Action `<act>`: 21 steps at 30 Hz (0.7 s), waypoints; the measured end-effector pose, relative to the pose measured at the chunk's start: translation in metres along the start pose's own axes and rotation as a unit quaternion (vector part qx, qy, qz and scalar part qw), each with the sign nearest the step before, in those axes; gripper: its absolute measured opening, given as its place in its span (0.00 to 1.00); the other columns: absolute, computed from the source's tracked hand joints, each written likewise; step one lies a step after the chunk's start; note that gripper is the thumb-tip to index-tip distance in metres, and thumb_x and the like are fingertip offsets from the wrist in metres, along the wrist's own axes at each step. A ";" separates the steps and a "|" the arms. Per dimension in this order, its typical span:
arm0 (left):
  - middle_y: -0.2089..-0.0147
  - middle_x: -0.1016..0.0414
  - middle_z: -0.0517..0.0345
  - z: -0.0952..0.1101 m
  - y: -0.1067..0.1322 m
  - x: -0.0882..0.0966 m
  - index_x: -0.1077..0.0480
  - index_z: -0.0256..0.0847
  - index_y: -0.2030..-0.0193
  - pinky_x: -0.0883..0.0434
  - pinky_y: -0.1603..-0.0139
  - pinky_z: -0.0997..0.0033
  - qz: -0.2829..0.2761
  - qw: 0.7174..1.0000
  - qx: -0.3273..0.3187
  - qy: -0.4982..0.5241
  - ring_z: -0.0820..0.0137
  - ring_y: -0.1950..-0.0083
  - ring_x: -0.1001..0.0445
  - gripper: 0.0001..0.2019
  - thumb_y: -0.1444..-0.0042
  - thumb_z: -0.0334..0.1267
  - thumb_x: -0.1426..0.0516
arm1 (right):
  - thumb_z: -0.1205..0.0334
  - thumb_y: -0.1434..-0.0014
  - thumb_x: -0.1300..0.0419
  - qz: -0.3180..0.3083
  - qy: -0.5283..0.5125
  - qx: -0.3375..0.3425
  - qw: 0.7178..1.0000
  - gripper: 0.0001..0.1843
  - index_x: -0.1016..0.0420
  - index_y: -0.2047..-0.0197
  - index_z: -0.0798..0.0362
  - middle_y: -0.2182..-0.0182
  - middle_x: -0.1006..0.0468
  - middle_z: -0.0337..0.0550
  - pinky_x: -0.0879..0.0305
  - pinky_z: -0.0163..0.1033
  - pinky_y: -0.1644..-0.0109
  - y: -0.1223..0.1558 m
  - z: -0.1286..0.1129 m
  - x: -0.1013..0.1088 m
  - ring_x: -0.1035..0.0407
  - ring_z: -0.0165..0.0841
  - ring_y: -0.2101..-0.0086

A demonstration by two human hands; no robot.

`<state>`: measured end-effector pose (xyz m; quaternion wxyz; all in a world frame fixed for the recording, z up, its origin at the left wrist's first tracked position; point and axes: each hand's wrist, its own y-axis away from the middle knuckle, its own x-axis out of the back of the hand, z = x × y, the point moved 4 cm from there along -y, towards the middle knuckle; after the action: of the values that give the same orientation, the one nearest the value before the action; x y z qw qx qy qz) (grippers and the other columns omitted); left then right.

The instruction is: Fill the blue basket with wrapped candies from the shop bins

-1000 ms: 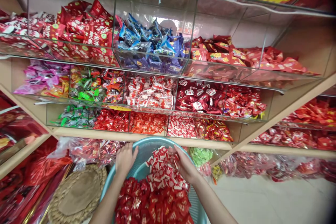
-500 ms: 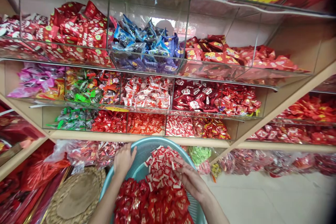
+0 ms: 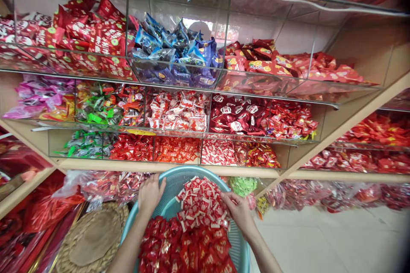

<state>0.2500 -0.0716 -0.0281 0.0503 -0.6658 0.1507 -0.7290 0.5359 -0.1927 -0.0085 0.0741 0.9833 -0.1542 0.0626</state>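
A light-blue plastic basket (image 3: 238, 228) stands in front of me, with red-wrapped candies (image 3: 188, 247) filling its near part. Small red-and-white wrapped candies (image 3: 201, 204) lie heaped on its far right side. At the far left rim is my left hand (image 3: 150, 194), closed over the edge with the thumb on the inner side. My right hand (image 3: 237, 210) is at the right edge of the red-and-white heap, its fingers bent but apart and the fingertips against the candies. I see nothing held in it, though the lower fingers are partly hidden.
Ahead rises a candy shelf (image 3: 169, 166) with clear-walled compartments of wrapped sweets. A round woven stool or mat (image 3: 96, 239) is left of the basket, near red bags (image 3: 51, 209). Bagged goods (image 3: 333, 194) line the base at right, beside the tiled floor (image 3: 320, 239).
My right hand has drawn back to the right, from over the red-and-white candies to the heap's edge. My left hand stays on the rim. The view has shifted slightly.
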 end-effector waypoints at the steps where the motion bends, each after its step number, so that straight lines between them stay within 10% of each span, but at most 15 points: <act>1: 0.61 0.25 0.47 0.001 0.000 0.001 0.32 0.36 0.55 0.35 0.57 0.66 -0.002 1.000 -0.001 -0.001 0.63 0.60 0.27 0.23 0.40 0.48 0.61 | 0.46 0.49 0.42 0.001 0.045 0.042 0.998 0.17 0.25 0.71 0.53 0.79 0.25 0.39 0.38 0.36 0.70 -0.006 -0.007 0.000 0.32 0.33 0.75; 8: 0.62 0.25 0.47 0.003 0.001 0.008 0.32 0.35 0.55 0.36 0.58 0.65 -0.004 1.000 0.000 -0.011 0.63 0.60 0.27 0.23 0.40 0.48 0.62 | 0.51 0.43 0.48 -0.014 0.270 0.187 0.944 0.16 0.25 0.65 0.52 0.64 0.23 0.45 0.39 0.38 0.57 -0.051 -0.037 -0.030 0.30 0.36 0.63; 21: 0.60 0.25 0.47 0.001 0.001 0.007 0.33 0.36 0.53 0.36 0.57 0.64 -0.004 1.000 0.008 0.006 0.63 0.59 0.27 0.23 0.40 0.47 0.61 | 0.58 0.39 0.50 -0.024 0.541 0.176 0.822 0.08 0.34 0.60 0.50 0.60 0.27 0.44 0.44 0.34 0.68 -0.068 -0.026 -0.082 0.29 0.33 0.65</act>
<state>0.2500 -0.0748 -0.0219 0.0512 -0.6617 0.1426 -0.7343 0.4773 -0.1007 -0.0037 -0.0272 0.7911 -0.0517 0.6089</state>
